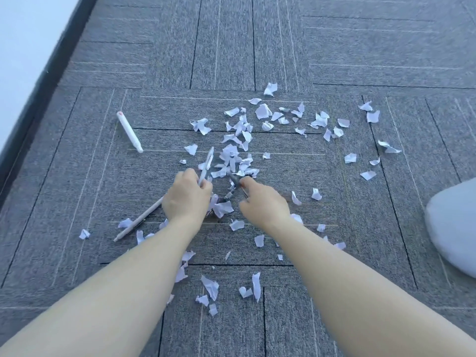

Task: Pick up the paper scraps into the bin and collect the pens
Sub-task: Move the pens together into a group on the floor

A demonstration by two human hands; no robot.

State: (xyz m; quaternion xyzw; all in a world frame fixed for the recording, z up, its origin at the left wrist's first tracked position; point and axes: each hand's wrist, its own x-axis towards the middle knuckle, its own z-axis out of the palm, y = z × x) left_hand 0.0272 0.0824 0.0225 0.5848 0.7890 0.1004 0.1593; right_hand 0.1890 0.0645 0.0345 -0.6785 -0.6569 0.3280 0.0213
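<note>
Grey carpet (334, 60): tiled floor covering under everything; a pale wall and dark skirting ran along the far left edge
Paper scraps (239, 130): white torn bits lay scattered across the middle, thickest just beyond the hands, thinner toward the right and near side
Left hand (186, 195): curled and pinching a clear pen (207, 164); its long axis ran near to far, leaning slightly right, free end pointing away
Right hand (262, 202): fingers pressed together round a dark pen (235, 180); its free end pointed far and left, toward the scrap heap
White pen (140, 220): lay on the carpet, partly under the left hand; axis from near left to far right
Capped white marker (128, 131): lay well apart at far left; axis near to far, pink-marked end farthest
Writing: none readable
Pale rounded object (453, 228): at the right edge; cannot tell what it was
</note>
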